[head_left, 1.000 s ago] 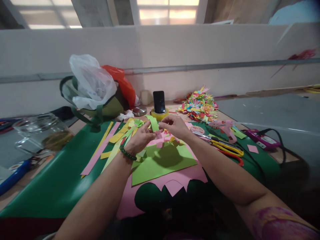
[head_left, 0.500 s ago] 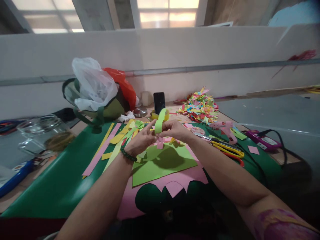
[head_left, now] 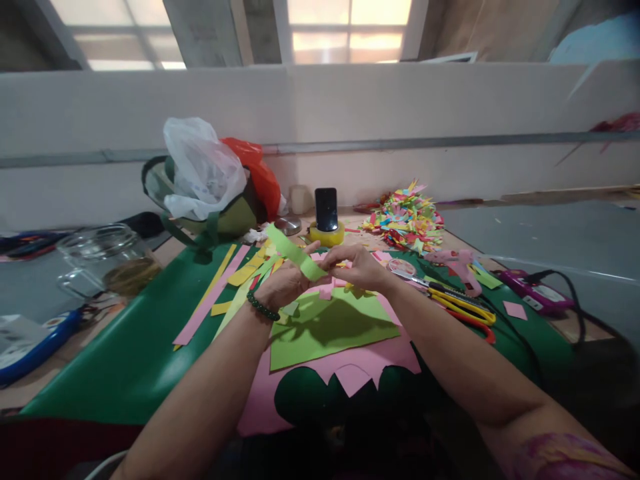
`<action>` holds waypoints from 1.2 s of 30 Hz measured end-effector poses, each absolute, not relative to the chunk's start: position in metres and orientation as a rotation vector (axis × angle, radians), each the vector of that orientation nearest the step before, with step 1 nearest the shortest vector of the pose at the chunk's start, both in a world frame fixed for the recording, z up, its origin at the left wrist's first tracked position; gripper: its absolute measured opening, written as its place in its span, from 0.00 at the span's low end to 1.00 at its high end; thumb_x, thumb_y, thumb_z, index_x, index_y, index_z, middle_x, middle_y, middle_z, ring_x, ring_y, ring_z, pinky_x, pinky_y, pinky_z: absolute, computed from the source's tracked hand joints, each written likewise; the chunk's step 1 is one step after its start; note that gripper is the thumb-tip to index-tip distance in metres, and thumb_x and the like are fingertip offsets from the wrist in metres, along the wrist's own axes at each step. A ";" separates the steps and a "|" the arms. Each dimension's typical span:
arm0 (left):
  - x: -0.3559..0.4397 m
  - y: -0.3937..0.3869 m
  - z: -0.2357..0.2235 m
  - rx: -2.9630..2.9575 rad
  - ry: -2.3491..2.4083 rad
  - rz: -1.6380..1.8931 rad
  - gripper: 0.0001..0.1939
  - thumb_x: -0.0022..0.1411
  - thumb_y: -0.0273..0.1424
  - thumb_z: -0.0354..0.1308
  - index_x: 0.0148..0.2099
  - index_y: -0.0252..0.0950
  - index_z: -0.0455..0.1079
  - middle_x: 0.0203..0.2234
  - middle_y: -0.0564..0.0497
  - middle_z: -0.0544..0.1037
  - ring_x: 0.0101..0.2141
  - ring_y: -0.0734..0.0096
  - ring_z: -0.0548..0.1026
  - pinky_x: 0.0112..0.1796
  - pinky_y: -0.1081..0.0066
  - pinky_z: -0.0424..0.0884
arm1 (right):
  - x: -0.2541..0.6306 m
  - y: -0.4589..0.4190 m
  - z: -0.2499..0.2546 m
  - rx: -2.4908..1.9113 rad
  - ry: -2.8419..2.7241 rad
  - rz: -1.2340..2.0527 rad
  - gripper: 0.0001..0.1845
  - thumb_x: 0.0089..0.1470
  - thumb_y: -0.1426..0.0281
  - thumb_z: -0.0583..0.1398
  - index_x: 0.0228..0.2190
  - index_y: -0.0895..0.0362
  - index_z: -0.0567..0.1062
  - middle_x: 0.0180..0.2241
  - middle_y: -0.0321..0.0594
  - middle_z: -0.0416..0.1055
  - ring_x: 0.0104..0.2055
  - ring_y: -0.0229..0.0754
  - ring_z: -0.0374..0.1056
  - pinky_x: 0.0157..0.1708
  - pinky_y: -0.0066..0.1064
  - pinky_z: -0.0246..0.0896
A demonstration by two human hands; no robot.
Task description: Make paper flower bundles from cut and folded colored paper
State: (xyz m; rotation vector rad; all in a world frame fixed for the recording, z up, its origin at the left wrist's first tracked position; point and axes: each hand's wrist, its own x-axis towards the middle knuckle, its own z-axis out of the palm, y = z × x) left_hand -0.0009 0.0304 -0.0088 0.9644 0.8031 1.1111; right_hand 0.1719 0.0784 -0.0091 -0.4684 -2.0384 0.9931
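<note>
A light green paper strip [head_left: 295,252] is pinched at its lower right end between the fingers of my right hand [head_left: 361,265]. My left hand [head_left: 284,285], with a dark bead bracelet at the wrist, closes on the same end from the other side. The strip crosses in front of the left hand and hides some of its fingers. Its free end points up and to the left. Below both hands a green paper sheet [head_left: 335,333] lies over a pink sheet [head_left: 395,357] with curved cutouts. Small pink pieces [head_left: 326,292] show just under the fingers.
Paper strips [head_left: 213,293] lie left on the green mat [head_left: 120,360]. Scissors [head_left: 465,303], a pink glue gun [head_left: 457,263] and a purple device [head_left: 535,291] are at right. Behind stand a phone [head_left: 327,208] on yellow tape [head_left: 327,237], a colourful paper heap [head_left: 405,217] and a bag [head_left: 225,213].
The green strip was curled upright between my hands; now it stretches flatter, its free end swung left over my left hand. The whole view has shifted slightly.
</note>
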 end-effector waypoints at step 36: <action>0.000 0.033 -0.013 1.064 0.938 0.985 0.13 0.46 0.35 0.72 0.29 0.32 0.74 0.14 0.58 0.68 0.16 0.81 0.66 0.20 0.78 0.64 | 0.181 0.093 -0.003 -0.636 -1.841 1.103 0.15 0.38 0.70 0.64 0.31 0.55 0.66 0.25 0.32 0.71 0.27 0.34 0.67 0.29 0.29 0.63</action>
